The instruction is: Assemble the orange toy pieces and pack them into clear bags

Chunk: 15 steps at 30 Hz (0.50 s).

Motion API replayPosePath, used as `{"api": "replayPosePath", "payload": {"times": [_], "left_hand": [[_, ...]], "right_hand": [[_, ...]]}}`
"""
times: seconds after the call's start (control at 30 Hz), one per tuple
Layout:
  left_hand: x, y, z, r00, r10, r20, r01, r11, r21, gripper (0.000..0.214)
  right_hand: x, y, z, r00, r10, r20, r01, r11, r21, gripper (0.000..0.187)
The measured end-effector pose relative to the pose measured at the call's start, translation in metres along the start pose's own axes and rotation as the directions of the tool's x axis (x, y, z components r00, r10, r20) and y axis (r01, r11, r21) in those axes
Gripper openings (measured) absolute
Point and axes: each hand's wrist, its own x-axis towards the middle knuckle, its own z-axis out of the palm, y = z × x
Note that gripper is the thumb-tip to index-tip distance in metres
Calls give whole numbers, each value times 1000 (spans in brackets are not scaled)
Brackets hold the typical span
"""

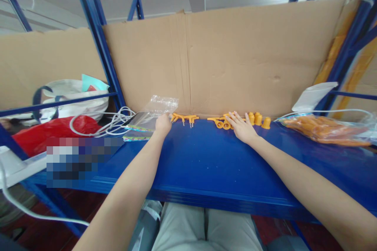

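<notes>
Corkscrews (193, 117) lie along the cardboard panel (235, 59), apparently for alignment; right hand (244, 128), fingers apart, seemingly steadies orange pieces (219, 124); left hand (163, 125) beside corkscrews, finger closure indeterminable.

Blue shelf (203, 168), cardboard (235, 62) along its far side
Left hand (163, 124) by orange-handled corkscrews (184, 117) and a clear bag (163, 104); right hand (244, 128) spread over orange parts (226, 126), left of orange bell-shaped caps (258, 118).
</notes>
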Motion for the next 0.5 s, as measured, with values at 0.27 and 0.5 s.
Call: {"api": "replayPosePath", "payload": {"times": [0.27, 0.5], "left_hand": [[-12, 33, -8, 911, 407, -73, -413, 888, -203, 65], [-14, 41, 0, 750, 649, 129, -480, 668, -568, 67]], "right_hand": [[1, 1, 4, 1000, 7, -25, -7, 1000, 3, 63], [3, -13, -15, 987, 156, -35, -154, 987, 51, 38]]}}
